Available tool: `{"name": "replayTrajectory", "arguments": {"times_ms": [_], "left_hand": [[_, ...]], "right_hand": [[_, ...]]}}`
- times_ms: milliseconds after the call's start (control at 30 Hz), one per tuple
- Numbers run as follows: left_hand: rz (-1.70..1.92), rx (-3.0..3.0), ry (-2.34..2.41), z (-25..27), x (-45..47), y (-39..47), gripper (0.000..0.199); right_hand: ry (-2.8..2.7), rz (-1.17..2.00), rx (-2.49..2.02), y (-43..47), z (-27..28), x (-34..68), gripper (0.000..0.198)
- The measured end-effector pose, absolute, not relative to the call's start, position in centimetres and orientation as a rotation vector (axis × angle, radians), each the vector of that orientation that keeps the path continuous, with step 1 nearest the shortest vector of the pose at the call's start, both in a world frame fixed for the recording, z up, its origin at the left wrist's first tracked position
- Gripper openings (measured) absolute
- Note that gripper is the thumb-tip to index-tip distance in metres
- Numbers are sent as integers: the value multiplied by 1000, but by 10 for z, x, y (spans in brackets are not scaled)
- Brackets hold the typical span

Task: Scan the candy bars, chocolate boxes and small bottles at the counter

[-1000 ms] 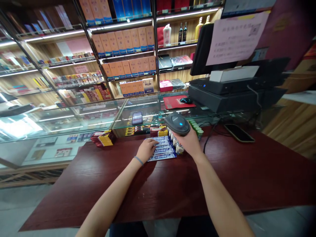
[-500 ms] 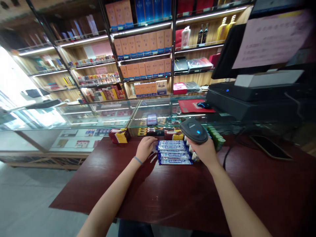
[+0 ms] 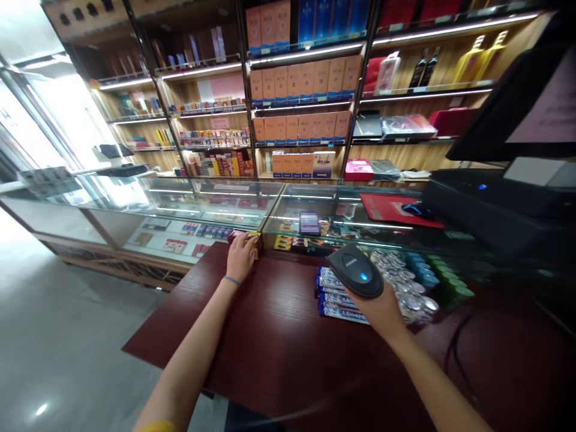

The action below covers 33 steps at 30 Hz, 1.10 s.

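My right hand (image 3: 382,309) is wrapped around a black barcode scanner (image 3: 355,273) with a blue light, held above the counter. Below and partly behind the scanner lie several blue-and-white wrapped packets (image 3: 339,300) in a row; their right ends are hidden. At the far edge of the counter, my left hand (image 3: 242,258) rests on a small stack of red-and-yellow boxes (image 3: 257,240). Its fingers stretch over the top, slightly apart, and they cover much of the stack. A blue band circles that wrist.
Silver-topped cans (image 3: 411,294), blue cans (image 3: 420,270) and green cans (image 3: 450,279) stand right of the scanner. A glass display case (image 3: 216,201) borders the dark red wooden counter (image 3: 279,348). A black cable (image 3: 454,348) lies at right, below a monitor (image 3: 508,102). Stocked shelves line the wall.
My left hand has moved left from beside the blue-and-white packets onto the red-and-yellow boxes. The scanner stays in my right hand, above the packets. My view has turned left.
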<state>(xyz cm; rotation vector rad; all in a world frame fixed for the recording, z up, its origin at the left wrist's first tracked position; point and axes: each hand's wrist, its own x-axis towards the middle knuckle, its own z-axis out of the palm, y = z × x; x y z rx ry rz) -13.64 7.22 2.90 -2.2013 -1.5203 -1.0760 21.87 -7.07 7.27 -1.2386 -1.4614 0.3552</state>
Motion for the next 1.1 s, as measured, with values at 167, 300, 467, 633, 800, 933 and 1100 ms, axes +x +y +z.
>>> {"name": "replayTrajectory", "arguments": {"times_ms": [167,300,467,633,800,933,1100], "left_hand": [[-985,-2168,-1652,12,-155,83,60],[-989,-2174,-1694,4,-157,83,55],[-1041,-2138,-1705,9,-154,79,48],[-1026,-2117,-1658,12,-154,77,33],[-1204,-2148,-1630,18,-149,67,24],[-1736,-2117,-1653,23,-128,53,22],[-2974,-1924,-1878,22,-78,36,36]], "right_hand": [[-1589,431,-1319,-80,67,195,35],[-1701,439,-1314,-81,62,187,42],[-1749,436,-1343,-81,56,184,47],[-1745,464,-1363,-81,49,187,50],[-1697,479,-1330,-81,41,196,46],[-1644,448,-1286,-81,36,199,46],[-1614,424,-1286,-86,42,196,44]]}}
